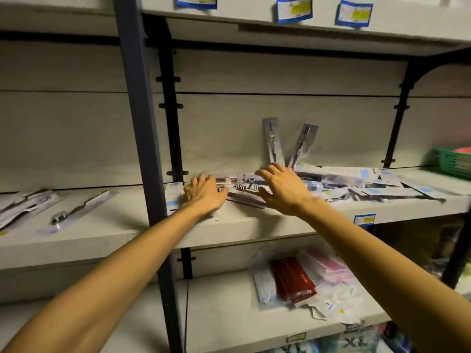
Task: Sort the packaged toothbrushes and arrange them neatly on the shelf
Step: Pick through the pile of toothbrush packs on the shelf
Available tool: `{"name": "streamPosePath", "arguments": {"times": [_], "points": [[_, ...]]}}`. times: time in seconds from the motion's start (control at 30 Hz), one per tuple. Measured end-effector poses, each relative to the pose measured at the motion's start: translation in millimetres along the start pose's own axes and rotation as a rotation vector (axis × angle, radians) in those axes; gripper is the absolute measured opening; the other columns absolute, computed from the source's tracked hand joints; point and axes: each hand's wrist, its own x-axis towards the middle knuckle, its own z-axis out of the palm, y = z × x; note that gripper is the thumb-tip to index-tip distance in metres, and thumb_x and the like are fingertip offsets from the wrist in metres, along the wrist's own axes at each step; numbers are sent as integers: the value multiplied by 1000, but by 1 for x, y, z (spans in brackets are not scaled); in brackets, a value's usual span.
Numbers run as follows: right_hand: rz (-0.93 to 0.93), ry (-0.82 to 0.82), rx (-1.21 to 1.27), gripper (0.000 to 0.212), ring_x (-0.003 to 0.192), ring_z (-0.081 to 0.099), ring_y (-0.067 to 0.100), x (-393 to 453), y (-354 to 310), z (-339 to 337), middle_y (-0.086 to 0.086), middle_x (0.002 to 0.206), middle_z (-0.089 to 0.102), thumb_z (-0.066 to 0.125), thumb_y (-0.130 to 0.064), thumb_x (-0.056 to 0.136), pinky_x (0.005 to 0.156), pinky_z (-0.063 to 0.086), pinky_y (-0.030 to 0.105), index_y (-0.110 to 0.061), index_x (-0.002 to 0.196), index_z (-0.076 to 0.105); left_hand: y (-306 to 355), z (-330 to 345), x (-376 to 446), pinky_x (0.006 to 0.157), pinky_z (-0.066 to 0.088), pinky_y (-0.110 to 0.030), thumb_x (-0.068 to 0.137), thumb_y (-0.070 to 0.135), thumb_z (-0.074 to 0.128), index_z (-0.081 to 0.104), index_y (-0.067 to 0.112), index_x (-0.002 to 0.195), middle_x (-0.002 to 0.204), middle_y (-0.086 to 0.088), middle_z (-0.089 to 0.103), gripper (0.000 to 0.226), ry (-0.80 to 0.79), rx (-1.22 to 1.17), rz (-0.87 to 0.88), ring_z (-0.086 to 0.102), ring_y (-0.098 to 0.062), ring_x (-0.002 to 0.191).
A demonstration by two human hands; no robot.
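Along the shelf [244,220], left to right: a few packaged toothbrushes [76,210] lie flat left of the upright post [142,123]. Your left hand [206,194] rests palm-down, fingers straight, on packs near the shelf's front edge; what lies under it is hidden. Your right hand [283,187] hovers spread over the blurred heap of packs [356,184], gripping nothing. Two packs [285,143] lean against the back wall. At the right edge, a green basket [451,161] is cut off.
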Motion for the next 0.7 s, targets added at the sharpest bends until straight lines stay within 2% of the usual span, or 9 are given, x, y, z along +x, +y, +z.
{"name": "streamPosePath", "arguments": {"times": [0.17,0.23,0.3,0.53,0.63,0.7], "points": [[-62,-56,71,47,128,47,25,42,2,25,4,137,58,52,-44,98,103,42,41,-20,138,54,-8,4,6,111,33,-46,98,52,46,29,16,155,158,-14,30,69,-13,26,-60,32,-36,141],[-112,-54,75,39,120,52,26,58,6,34,4,128,64,53,-41,97,95,44,39,-20,129,61,-12,7,10,105,40,-45,97,53,47,36,15,151,151,-15,42,67,-29,72,-99,42,-36,135],[-142,-73,90,35,114,54,27,75,10,42,5,122,66,52,-38,96,90,43,37,-20,124,65,-16,10,12,94,46,-42,95,52,50,48,13,138,140,-14,53,58,-55,108,-140,51,-35,124],[-135,-173,212,34,98,62,32,128,8,71,10,113,68,57,-41,95,77,48,36,-18,117,65,-21,15,14,74,43,-35,92,34,56,50,18,132,117,-11,65,44,36,146,-209,61,-33,102],[-131,-224,184,34,89,61,28,143,-1,84,9,107,67,58,-43,94,76,50,36,-15,112,64,-19,18,12,74,45,-34,91,29,59,53,21,130,117,-10,66,40,90,98,-249,61,-34,102],[-124,-264,166,32,83,56,26,150,-6,92,7,105,66,61,-44,92,72,46,34,-16,107,62,-19,16,13,84,49,-37,90,25,60,57,23,130,123,-9,66,40,137,60,-303,61,-35,109]]}}
